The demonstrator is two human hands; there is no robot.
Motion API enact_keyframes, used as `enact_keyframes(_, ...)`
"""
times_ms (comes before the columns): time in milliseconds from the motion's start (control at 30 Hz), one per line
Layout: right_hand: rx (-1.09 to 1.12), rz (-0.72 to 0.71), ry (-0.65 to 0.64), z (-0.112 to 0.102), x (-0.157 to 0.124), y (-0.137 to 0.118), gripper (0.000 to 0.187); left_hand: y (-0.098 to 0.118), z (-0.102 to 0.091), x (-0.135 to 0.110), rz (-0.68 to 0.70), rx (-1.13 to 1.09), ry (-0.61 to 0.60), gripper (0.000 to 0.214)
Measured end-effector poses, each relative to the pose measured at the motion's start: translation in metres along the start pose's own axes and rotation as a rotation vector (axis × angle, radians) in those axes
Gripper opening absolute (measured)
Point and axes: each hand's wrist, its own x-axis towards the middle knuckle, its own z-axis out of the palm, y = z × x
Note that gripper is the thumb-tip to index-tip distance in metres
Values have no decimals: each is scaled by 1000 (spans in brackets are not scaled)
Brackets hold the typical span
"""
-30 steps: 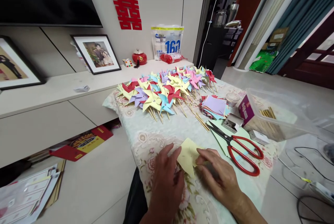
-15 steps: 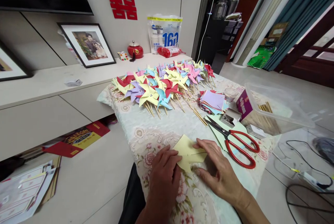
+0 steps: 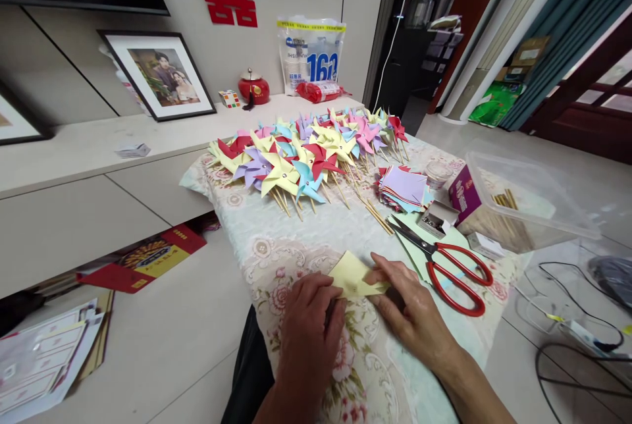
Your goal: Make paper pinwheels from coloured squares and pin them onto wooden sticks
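A pale yellow paper square [image 3: 349, 271], cut in from its corners, is between my hands near the front of the cloth-covered table. My left hand [image 3: 315, 318] has its fingertips closed on the paper's left edge. With thumb and forefinger, my right hand [image 3: 409, 309] pinches the right side of the paper. To the right lie scissors [image 3: 434, 251] with red handles, partly on light green paper [image 3: 412, 254]. Behind them sit a stack of coloured paper squares [image 3: 402, 185] and a small open box [image 3: 437, 218] with tiny metal pieces in it.
Many finished paper pinwheels [image 3: 296, 160] on sticks cover the table's far side. Several loose sticks [image 3: 378, 216] lie in front of them. A clear plastic bin [image 3: 523, 207] holding sticks stands at the right edge, beside a small white box [image 3: 486, 245]. Cables [image 3: 582, 279] run over the floor.
My right hand's thumb and fingers have come together on the paper's right side. The near part of the yellow paper now shows less, folded or hidden by my hands.
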Motion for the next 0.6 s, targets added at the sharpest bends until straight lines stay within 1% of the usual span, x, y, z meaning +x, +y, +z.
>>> enact_keyframes(67, -15, 22, 10, 1, 2, 2, 63, -1, 1, 2, -26, 16, 6, 12)
enact_keyframes(233, -32, 85, 8, 2, 6, 5, 63, -6, 5, 5, -21, 80, -2, 8)
enact_keyframes(300, -27, 95, 15, 2, 8, 6, 63, -6, 7, 7, -50, 99, 14, 9)
enact_keyframes(433, -14, 140, 43, 3, 11, 7, 54, -3, 10, 9, -99, 125, 47, 12)
enact_keyframes(600, -4, 226, 73, 8, 17, 9, 46, -1, 12, 12, -76, 187, 61, 13)
